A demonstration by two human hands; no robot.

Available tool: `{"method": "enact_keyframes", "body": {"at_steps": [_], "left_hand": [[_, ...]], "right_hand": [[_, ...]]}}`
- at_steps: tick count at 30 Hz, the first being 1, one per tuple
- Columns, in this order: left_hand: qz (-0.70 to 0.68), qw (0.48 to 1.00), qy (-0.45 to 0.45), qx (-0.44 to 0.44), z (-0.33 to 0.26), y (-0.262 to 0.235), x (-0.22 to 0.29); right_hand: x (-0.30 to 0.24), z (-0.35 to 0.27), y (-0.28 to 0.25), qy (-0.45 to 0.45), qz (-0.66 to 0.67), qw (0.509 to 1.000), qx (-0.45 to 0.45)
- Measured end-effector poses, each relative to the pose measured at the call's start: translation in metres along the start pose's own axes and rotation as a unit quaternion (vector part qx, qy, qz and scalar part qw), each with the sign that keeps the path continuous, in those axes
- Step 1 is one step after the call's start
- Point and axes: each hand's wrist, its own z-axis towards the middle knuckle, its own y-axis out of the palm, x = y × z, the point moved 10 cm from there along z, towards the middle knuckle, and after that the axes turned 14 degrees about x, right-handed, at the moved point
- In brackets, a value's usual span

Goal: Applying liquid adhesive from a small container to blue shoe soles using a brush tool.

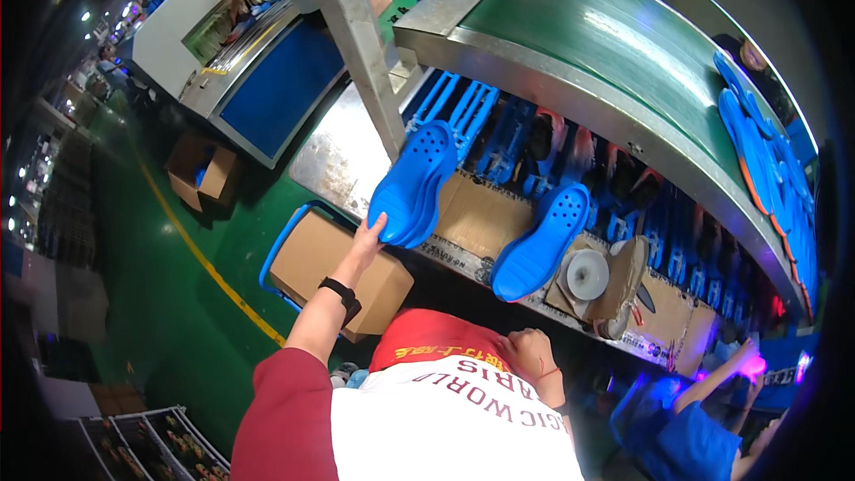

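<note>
My left hand (372, 232) reaches forward and grips the near end of a small stack of blue shoe soles (414, 183). The stack lies tilted at the bench edge, its perforated toe end pointing away from me. To the right, a single blue shoe sole (541, 245) with small holes at one end lies on cardboard at the bench edge, apart from both hands. My right hand (532, 352) is held against the red apron (436, 334) at my front, its fingers curled in. Whatever it may hold is hidden.
Beneath the green conveyor (597, 36) stand several blue racks with shoe parts; blue soles (757, 142) are piled at its right end. A white tape roll (588, 274) sits on the bench. A metal post (356, 44) rises beyond the stack. A cardboard box (329, 258) stands left. Another person (686, 432) works at right.
</note>
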Motion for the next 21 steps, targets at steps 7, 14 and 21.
{"method": "enact_keyframes", "body": {"at_steps": [7,14,21], "left_hand": [[0.193,0.978,0.042,0.066,0.005,-0.01,0.0],[0.306,0.884,0.167,0.31,-0.002,-0.043,0.026],[0.091,0.899,0.375,0.209,-0.109,0.044,0.114]], "right_hand": [[0.007,-0.003,0.007,-0.005,-0.002,1.0,0.014],[0.012,-0.009,0.016,-0.036,-0.04,0.998,0.026],[0.006,-0.008,0.006,-0.012,-0.032,0.999,0.039]]}}
